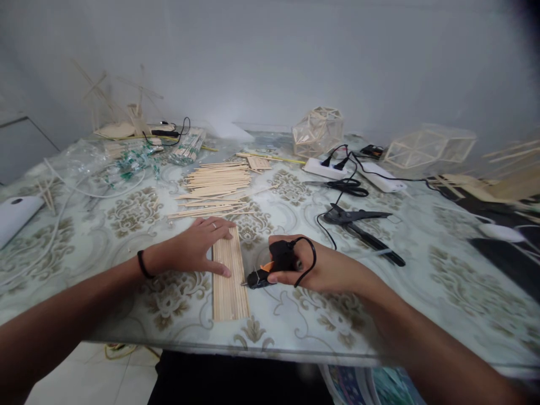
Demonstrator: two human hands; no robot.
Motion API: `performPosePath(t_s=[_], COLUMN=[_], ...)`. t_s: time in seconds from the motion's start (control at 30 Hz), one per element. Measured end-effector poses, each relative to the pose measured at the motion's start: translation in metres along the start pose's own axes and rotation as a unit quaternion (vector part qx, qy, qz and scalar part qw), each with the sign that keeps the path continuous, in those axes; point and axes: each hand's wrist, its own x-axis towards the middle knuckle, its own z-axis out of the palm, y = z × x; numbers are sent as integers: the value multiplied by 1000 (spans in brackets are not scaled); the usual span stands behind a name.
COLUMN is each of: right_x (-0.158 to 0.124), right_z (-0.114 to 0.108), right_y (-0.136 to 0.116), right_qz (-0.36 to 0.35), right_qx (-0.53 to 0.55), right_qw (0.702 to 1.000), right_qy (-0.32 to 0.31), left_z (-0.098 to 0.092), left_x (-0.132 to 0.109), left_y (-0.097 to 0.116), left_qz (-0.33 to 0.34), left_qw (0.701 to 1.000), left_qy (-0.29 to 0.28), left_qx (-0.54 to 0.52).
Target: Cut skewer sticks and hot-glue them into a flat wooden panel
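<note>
A flat panel of pale wooden sticks laid side by side (230, 281) lies on the table near its front edge. My left hand (200, 244) rests on the panel's left and upper part, fingers stretched and thumb apart, pressing it flat. In my right hand (304, 261) is a small black hot glue gun (282, 257) with an orange trigger and a black cord. Its metal nozzle touches or nearly touches the panel's right edge; I cannot tell which. Beyond the panel a pile of loose wooden sticks (219, 183) is spread out.
Black-handled scissors (346, 187) and a large black cutter (358, 225) lie to the right. A white power strip (324, 167) with plugs stands behind them. Stick-built frames (318, 132) line the back. Wrapped stick bundles (188, 146) and a white cable (63, 208) are at left.
</note>
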Motion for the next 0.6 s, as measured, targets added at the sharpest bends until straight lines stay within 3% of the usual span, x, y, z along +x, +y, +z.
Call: performPosePath(t_s=[0.23, 0.6], right_x=[-2, -1], right_z=[-1, -1], right_y=[5, -2], right_qz=[7, 27], right_qx=[9, -15], right_qw=[999, 999], right_qy=[-53, 14], left_z=[1, 0], left_x=[-1, 0], left_y=[-2, -1], left_qz=[5, 3], left_qw=[1000, 1000], left_qy=[6, 4], left_qx=[-5, -5])
